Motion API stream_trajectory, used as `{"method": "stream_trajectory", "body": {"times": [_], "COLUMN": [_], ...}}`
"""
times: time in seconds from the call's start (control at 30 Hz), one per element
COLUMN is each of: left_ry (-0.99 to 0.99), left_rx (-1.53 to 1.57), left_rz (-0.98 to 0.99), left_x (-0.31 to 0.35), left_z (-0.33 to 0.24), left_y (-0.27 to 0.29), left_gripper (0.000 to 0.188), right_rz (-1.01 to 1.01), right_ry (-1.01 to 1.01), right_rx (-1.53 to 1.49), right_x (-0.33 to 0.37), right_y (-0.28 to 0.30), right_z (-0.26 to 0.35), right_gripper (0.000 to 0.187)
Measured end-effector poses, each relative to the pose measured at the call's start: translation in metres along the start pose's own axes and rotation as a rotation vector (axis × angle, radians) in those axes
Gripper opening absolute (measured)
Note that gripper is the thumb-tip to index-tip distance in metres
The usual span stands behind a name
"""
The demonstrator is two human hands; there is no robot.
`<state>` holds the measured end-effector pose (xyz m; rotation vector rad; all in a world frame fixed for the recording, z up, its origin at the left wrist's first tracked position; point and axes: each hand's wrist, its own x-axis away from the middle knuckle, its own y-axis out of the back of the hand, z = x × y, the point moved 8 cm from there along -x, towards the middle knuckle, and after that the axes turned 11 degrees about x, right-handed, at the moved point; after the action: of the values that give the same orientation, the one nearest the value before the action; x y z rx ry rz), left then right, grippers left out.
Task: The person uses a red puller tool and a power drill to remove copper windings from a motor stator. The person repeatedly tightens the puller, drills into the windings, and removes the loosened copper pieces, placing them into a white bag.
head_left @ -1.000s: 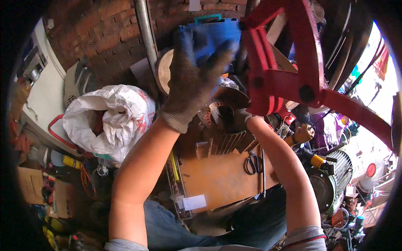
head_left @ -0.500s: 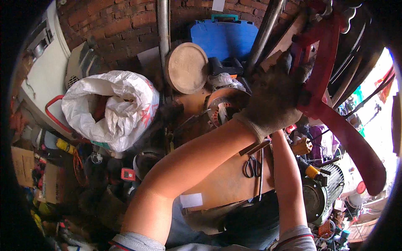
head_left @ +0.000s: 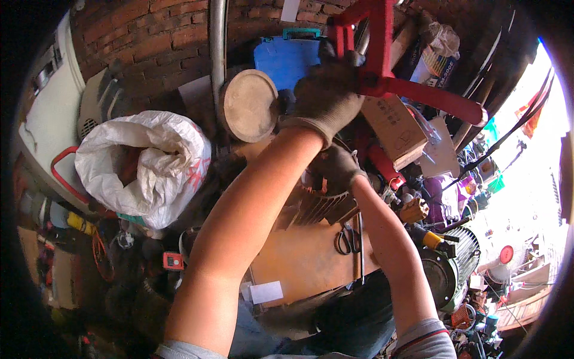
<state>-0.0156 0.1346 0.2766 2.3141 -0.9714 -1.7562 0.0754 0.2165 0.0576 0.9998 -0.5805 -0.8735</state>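
My left hand [head_left: 329, 93], in a dark-palmed knit work glove, is raised at the upper middle, its fingers closed on a red metal frame [head_left: 378, 63]. From the frame a thick red handle [head_left: 439, 100] reaches out to the right. Below it my right hand [head_left: 339, 169], also gloved, lies at the far rim of a finned motor housing [head_left: 320, 208]; its fingers are too dark to make out. My left forearm covers part of the housing. Black-handled scissors [head_left: 347, 239] and a thin metal rod [head_left: 361, 248] lie on the brown board [head_left: 299, 257] nearer me.
An open white woven sack [head_left: 179, 179] stands at left. Behind are a round tan disc [head_left: 250, 106], a metal pole [head_left: 217, 54] and a blue case [head_left: 284, 60]. On the right are a cardboard box [head_left: 394, 131], hanging cables and a green electric motor [head_left: 460, 263].
My left hand has moved left and up with the red frame, whose handle has swung from steeply downward to nearly level. My right hand, hidden before, now shows at the motor housing.
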Motion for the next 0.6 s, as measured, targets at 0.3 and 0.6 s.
{"method": "stream_trajectory", "body": {"times": [0.3, 0.6], "left_ry": [0.033, 0.021], "left_rx": [0.004, 0.060], "left_rz": [-0.082, -0.083], "left_x": [-0.008, -0.010], "left_z": [0.044, 0.058], "left_y": [0.032, 0.028], "left_gripper": [0.045, 0.035], "right_rz": [0.311, 0.381], "right_ry": [0.317, 0.316], "right_rx": [0.629, 0.239], "right_x": [-0.073, -0.064], "right_y": [-0.060, -0.067], "right_z": [-0.009, -0.012], "right_gripper": [0.031, 0.030]}}
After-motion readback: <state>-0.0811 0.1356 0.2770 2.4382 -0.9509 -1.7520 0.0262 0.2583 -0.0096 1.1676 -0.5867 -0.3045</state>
